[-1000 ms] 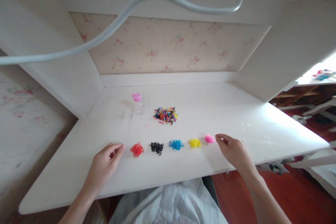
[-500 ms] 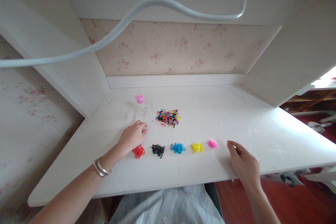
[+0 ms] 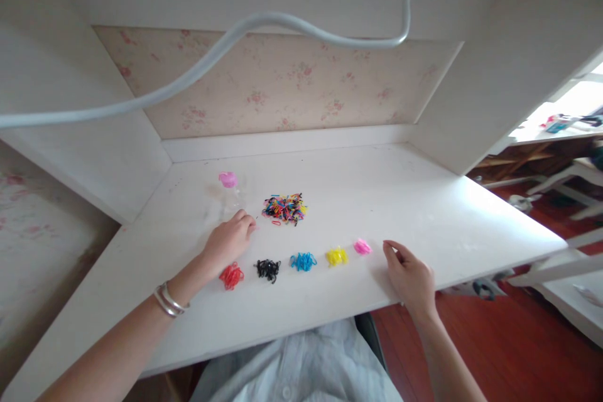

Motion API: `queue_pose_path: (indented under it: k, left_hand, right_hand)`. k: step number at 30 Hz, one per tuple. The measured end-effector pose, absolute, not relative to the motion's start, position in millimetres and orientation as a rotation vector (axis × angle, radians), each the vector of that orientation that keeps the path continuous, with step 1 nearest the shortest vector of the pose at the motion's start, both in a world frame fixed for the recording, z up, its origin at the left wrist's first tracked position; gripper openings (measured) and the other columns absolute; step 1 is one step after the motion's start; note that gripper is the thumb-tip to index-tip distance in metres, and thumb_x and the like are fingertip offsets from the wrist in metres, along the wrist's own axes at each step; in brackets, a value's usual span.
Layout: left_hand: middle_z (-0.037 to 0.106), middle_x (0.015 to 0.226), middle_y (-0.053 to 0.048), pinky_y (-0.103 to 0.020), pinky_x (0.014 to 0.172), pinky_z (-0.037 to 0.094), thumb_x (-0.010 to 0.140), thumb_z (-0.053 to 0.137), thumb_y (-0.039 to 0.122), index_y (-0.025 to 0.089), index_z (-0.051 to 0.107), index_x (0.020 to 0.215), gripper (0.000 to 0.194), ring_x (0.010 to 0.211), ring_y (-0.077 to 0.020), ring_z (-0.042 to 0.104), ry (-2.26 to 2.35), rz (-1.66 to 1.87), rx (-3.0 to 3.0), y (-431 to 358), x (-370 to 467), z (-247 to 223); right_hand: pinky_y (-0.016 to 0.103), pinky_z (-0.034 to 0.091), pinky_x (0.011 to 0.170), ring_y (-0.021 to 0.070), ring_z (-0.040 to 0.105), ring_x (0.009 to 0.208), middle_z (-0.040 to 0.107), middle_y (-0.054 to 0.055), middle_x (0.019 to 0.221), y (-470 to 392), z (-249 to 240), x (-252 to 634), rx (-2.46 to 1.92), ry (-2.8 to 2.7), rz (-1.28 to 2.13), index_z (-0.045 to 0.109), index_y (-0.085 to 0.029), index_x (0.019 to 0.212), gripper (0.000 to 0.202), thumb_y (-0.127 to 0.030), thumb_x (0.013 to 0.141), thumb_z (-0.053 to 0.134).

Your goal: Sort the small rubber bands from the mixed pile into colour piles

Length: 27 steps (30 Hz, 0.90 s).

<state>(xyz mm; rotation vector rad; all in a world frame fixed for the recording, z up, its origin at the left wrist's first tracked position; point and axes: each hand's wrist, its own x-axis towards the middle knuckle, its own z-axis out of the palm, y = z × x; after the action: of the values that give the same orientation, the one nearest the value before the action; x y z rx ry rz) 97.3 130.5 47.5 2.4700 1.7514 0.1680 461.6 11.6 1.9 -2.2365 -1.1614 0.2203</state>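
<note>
My left hand (image 3: 232, 237) rests on the white tabletop with its fingers curled together, left of a mixed heap of small coloured rubber bands (image 3: 284, 208). Whatever its fingertips may hold is too small to make out. Sorted rubber bands lie in a row nearer me: a red pile (image 3: 231, 276) below my left wrist, then a black pile (image 3: 268, 270), a blue pile (image 3: 303, 261), a yellow pile (image 3: 336, 256) and a pink pile (image 3: 362, 247). Just right of the pink pile is my right hand (image 3: 411, 273), thumb and fingers pinched; anything between them is hidden.
A clear bottle with a pink cap (image 3: 228, 179) stands behind my left hand. Across the upper view runs a white cable (image 3: 282, 19). White side panels and a back wall with floral paper (image 3: 301, 81) enclose the desk.
The view has turned a little to the right, so the desk appears shifted left. My left fingers sit slightly closer to the mixed heap. The piles look the same.
</note>
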Motion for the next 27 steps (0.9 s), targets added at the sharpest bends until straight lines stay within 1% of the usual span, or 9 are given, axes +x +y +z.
queue_pose_path:
  k: [3, 5, 7, 10, 15, 18, 24, 27]
  left_hand:
    - [0.058, 0.104, -0.001, -0.026, 0.069, 0.042, 0.093, 0.038, 0.032, 0.024, 0.060, 0.095, 0.024, 0.081, -0.0148, 0.062, 1.627, 0.225, 2.523, 119.9, 120.2, 60.4]
    - [0.059, 0.103, 0.000, -0.026, 0.068, 0.043, 0.093, 0.037, 0.034, 0.026, 0.061, 0.095, 0.025, 0.079, -0.0145, 0.062, 1.463, 0.280, 2.568, 110.0, 143.7, 70.4]
    - [0.060, 0.098, -0.001, -0.026, 0.067, 0.044, 0.092, 0.039, 0.035, 0.025, 0.062, 0.091, 0.025, 0.079, -0.0151, 0.062, 1.310, 0.272, 2.601, 101.6, 171.5, 79.1]
    - [0.061, 0.101, -0.003, -0.025, 0.071, 0.045, 0.091, 0.040, 0.032, 0.023, 0.064, 0.093, 0.026, 0.085, -0.0158, 0.062, 1.133, 0.217, 2.625, 98.4, 213.1, 85.8]
    - [0.064, 0.100, -0.003, -0.025, 0.069, 0.048, 0.085, 0.048, 0.032, 0.023, 0.067, 0.090, 0.021, 0.083, -0.0167, 0.064, 1.008, 0.108, 2.662, 110.8, 264.4, 82.0]
    - [0.066, 0.099, -0.006, -0.025, 0.069, 0.049, 0.082, 0.052, 0.031, 0.022, 0.069, 0.091, 0.021, 0.082, -0.0183, 0.066, 0.955, 0.008, 2.691, 115.1, 284.4, 77.5]
    - [0.068, 0.098, -0.010, -0.028, 0.071, 0.051, 0.074, 0.056, 0.022, 0.018, 0.070, 0.088, 0.020, 0.084, -0.0221, 0.067, 0.895, -0.147, 2.735, 112.0, 306.1, 70.9]
    - [0.068, 0.096, -0.011, -0.031, 0.070, 0.051, 0.074, 0.056, 0.023, 0.017, 0.071, 0.088, 0.021, 0.083, -0.0239, 0.067, 0.897, -0.141, 2.738, 111.2, 307.7, 69.0]
  right_hand:
    - [0.024, 0.037, 0.063, 0.0170, 0.061, 0.068, 0.065, 0.000, 0.065, 11.4, 2.6, 460.5, -2.241, -1.167, 0.218, 0.070, -0.026, 0.098, 0.039, -0.051, 0.083, 0.044]
    - [0.024, 0.037, 0.063, 0.0169, 0.061, 0.067, 0.065, 0.000, 0.065, 11.3, 2.4, 460.8, -2.254, -1.176, 0.216, 0.070, -0.027, 0.099, 0.039, -0.051, 0.083, 0.044]
    - [0.024, 0.037, 0.063, 0.0168, 0.061, 0.067, 0.065, 0.000, 0.066, 11.2, 2.0, 461.4, -2.264, -1.178, 0.211, 0.070, -0.027, 0.099, 0.039, -0.051, 0.083, 0.044]
    - [0.024, 0.036, 0.062, 0.0168, 0.061, 0.068, 0.066, 0.000, 0.068, 10.7, 1.4, 461.9, -2.274, -1.184, 0.204, 0.070, -0.027, 0.099, 0.039, -0.051, 0.083, 0.044]
    - [0.024, 0.036, 0.061, 0.0169, 0.061, 0.067, 0.067, 0.000, 0.069, 9.9, -0.7, 462.0, -2.270, -1.207, 0.188, 0.070, -0.028, 0.099, 0.038, -0.051, 0.083, 0.044]
    - [0.024, 0.036, 0.061, 0.0167, 0.061, 0.066, 0.067, 0.001, 0.068, 10.0, -2.7, 462.5, -2.254, -1.206, 0.167, 0.070, -0.028, 0.099, 0.038, -0.051, 0.083, 0.045]
    - [0.023, 0.036, 0.060, 0.0150, 0.061, 0.064, 0.067, 0.000, 0.067, 8.9, -5.1, 463.1, -2.245, -1.209, 0.152, 0.071, -0.027, 0.098, 0.038, -0.050, 0.083, 0.045]
    - [0.022, 0.036, 0.060, 0.0144, 0.061, 0.063, 0.068, 0.000, 0.069, 8.3, -5.2, 462.9, -2.228, -1.218, 0.139, 0.071, -0.026, 0.098, 0.038, -0.049, 0.083, 0.045]
